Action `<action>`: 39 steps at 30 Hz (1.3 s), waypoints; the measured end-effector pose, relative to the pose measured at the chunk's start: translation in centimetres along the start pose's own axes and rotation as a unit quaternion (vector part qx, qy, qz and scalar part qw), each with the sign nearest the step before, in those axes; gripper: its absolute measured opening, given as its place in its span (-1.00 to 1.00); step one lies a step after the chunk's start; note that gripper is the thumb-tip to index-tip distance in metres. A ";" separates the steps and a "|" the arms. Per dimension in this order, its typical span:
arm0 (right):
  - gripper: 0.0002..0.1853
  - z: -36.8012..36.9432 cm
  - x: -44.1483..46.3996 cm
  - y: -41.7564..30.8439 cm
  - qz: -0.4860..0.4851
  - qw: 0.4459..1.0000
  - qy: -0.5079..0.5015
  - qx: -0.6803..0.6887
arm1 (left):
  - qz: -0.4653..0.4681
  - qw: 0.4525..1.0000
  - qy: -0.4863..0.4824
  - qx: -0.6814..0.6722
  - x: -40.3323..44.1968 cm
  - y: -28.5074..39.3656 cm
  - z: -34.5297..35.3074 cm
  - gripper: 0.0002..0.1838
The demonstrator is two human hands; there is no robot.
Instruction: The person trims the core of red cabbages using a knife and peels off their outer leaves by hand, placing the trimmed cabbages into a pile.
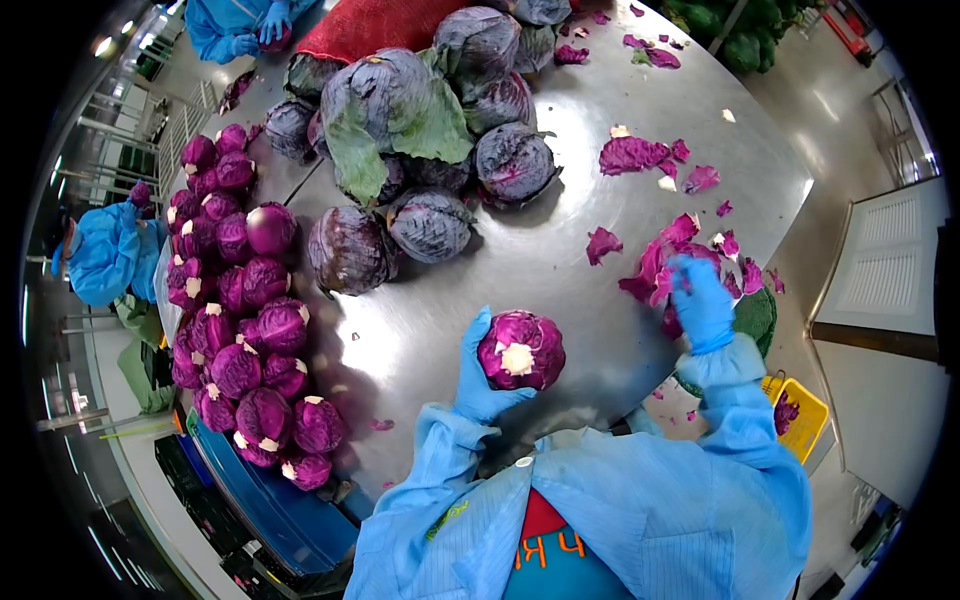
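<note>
My left hand (480,378), in a blue glove, is wrapped round the left side of a trimmed red cabbage (535,342). Its pale cut stem faces up toward me. Off to the right, my blue-gloved right hand (702,305) is over a heap of loose purple cabbage leaves (655,272) by the table edge. Its fingers look bent and somewhat apart, with no held thing visible between them. Untrimmed red cabbages (430,222) with dark, dull outer leaves are piled beyond my left hand. Many bright, trimmed cabbages (265,415) lie bunched along the left side.
The steel table (590,310) bears scattered leaf scraps (635,155). At its far end lies a red mesh sack (370,28). A yellow basket (803,420) stands low on the right, a blue crate (270,505) low on the left. Two co-workers in blue (115,250) are at the left and far end.
</note>
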State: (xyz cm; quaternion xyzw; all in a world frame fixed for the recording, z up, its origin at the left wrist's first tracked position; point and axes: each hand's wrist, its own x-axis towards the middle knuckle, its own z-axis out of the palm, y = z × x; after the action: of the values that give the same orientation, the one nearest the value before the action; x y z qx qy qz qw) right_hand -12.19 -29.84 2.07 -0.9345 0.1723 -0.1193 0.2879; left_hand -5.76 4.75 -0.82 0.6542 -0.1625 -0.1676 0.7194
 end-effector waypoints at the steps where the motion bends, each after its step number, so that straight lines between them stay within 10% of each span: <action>1: -0.66 0.6 -0.6 -2.1 -0.011 0.995 -0.049 0.084 | -0.001 0.999 -0.006 0.035 0.2 0.0 0.0 0.35; 5: -0.67 5.8 -4.1 -9.0 -0.018 0.934 -0.214 0.285 | -0.032 0.996 -0.021 0.081 1.1 0.9 0.2 0.36; 17: -0.56 5.6 -2.9 -11.0 0.036 0.910 -0.311 0.271 | -0.020 0.989 -0.015 0.144 1.4 0.0 0.2 0.33; 30: -0.42 7.5 -5.7 -10.4 0.127 0.939 -0.158 0.277 | -0.110 0.984 0.129 0.054 1.8 1.2 3.8 0.28; 39: -0.60 5.1 -4.8 -11.0 0.184 0.961 -0.178 0.105 | -0.020 0.926 0.103 0.362 1.3 2.4 6.7 0.31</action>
State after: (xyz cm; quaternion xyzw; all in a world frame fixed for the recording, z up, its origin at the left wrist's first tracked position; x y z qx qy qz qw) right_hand -12.14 -16.91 3.70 -0.8572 0.2736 0.0867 0.4275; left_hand -7.60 -1.57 2.16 0.8870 -0.1243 -0.0434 0.4425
